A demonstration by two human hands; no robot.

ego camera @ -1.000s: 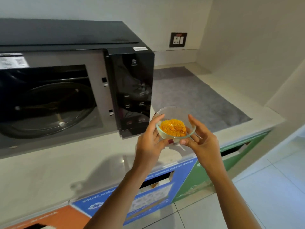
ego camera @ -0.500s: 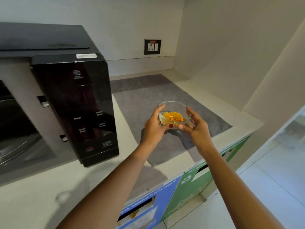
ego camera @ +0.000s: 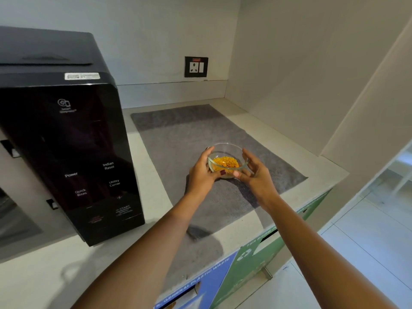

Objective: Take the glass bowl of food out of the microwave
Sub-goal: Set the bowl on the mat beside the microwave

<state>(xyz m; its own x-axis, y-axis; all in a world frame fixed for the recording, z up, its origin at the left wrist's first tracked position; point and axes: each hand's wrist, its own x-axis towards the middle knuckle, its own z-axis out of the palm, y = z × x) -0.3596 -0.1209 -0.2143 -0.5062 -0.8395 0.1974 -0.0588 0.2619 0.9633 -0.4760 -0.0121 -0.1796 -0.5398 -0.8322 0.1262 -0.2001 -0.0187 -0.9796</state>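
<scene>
- we are holding the glass bowl (ego camera: 227, 158) of yellow food (ego camera: 225, 163) between both hands, low over the grey mat (ego camera: 178, 139); we cannot tell whether it is touching the mat.
- our left hand (ego camera: 201, 175) is curling its fingers onto the bowl's left side, thumb at the near rim.
- our right hand (ego camera: 256, 175) is cupping the right side, fingers spread against the glass.
- the microwave (ego camera: 66, 141) is standing to the left on the counter (ego camera: 289, 141), well apart from the bowl.
</scene>
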